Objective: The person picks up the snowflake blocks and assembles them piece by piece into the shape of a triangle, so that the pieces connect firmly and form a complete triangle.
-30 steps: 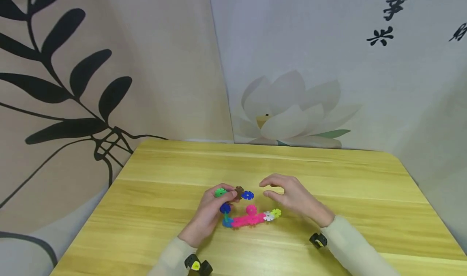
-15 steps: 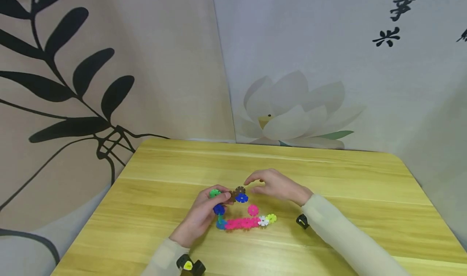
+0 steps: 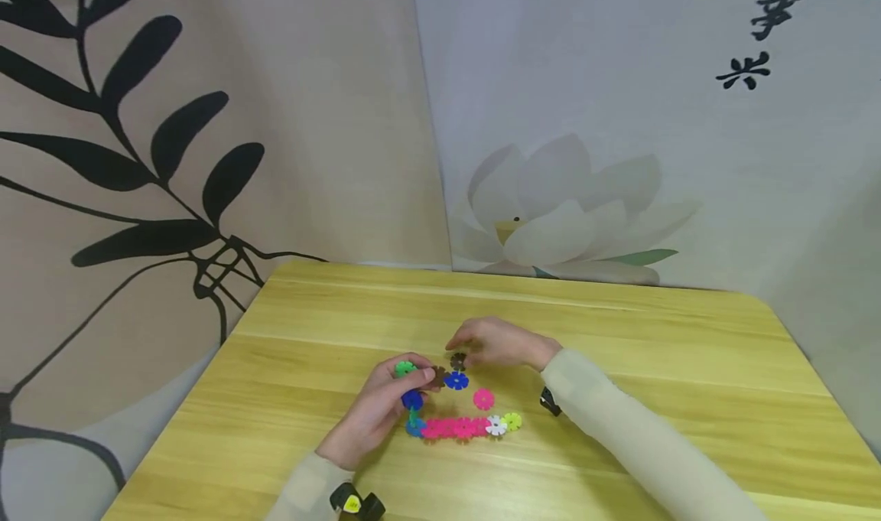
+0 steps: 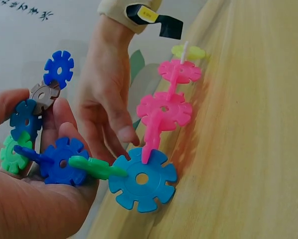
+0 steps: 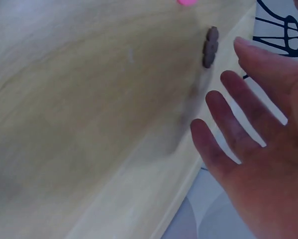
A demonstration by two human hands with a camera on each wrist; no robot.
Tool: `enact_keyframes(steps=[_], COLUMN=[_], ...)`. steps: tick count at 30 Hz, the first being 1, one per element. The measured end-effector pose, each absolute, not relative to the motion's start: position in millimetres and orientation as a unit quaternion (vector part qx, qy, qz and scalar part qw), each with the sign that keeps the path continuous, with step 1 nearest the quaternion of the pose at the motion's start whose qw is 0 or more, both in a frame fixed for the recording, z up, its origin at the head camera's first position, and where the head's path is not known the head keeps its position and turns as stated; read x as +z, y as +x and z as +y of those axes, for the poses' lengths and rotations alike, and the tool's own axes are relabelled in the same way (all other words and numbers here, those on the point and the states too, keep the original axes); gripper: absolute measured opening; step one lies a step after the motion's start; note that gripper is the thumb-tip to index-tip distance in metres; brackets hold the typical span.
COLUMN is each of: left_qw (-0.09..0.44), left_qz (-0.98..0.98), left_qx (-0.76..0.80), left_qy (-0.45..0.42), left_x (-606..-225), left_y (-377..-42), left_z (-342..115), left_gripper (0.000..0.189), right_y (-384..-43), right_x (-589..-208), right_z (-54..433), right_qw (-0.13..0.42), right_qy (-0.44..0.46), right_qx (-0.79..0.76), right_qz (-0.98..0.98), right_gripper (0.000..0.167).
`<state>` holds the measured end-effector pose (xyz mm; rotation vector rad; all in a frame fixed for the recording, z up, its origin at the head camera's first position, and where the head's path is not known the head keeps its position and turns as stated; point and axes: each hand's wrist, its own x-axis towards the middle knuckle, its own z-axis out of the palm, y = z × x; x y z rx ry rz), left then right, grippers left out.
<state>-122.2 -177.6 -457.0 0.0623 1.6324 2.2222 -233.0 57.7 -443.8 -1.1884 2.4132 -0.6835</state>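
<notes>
My left hand (image 3: 378, 410) grips one end of a chain of notched snowflake discs (image 3: 463, 428), thumb on a brown disc (image 3: 439, 376). From its fingers a blue disc (image 4: 58, 69) sticks out at the chain's end. The chain runs over the palm through green and blue discs to a light blue disc (image 4: 163, 193), then pink, white and yellow ones. A loose brown disc (image 3: 457, 361) is on the table; in the right wrist view it stands just off the fingertips of my right hand (image 5: 258, 134). That hand's fingers are spread and hold nothing.
A single pink disc (image 3: 484, 399) sits apart between the chain's two arms. The wooden table (image 3: 654, 368) reaches back to a wall hanging (image 3: 330, 123) printed with leaves and a lotus. Black camera mounts (image 3: 356, 503) are strapped to both wrists.
My right hand has moved left and reached the loose brown disc. My left hand has shifted slightly left with the chain, and its blue end disc has swung nearer to me.
</notes>
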Motion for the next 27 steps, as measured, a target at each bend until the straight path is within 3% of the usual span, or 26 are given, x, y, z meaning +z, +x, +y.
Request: enact_keyframes(steps=[6,13,27], left_qw=[0.195,0.175,0.157], left_qz=[0.599,0.636,0.622], left_qx=[0.776,0.751,0.767], left_qy=[0.022,-0.003,0.013], left_x=[-458,-456,-455], left_y=[-122,-122,-125], left_z=[-174,-162,-139], left_gripper=[0.007,0.027,0.019], right_y=[-233,-228,-201], right_x=[-454,-456,-443], right_z=[58,65,115], right_qw=[0.172,0.185,0.153], right_qy=[-0.418,-0.394,-0.337], right_qx=[-0.204,-0.239,-0.390], right_qz=[0.868,0.868,0.843], right_gripper=[0.031,0.016,0.011])
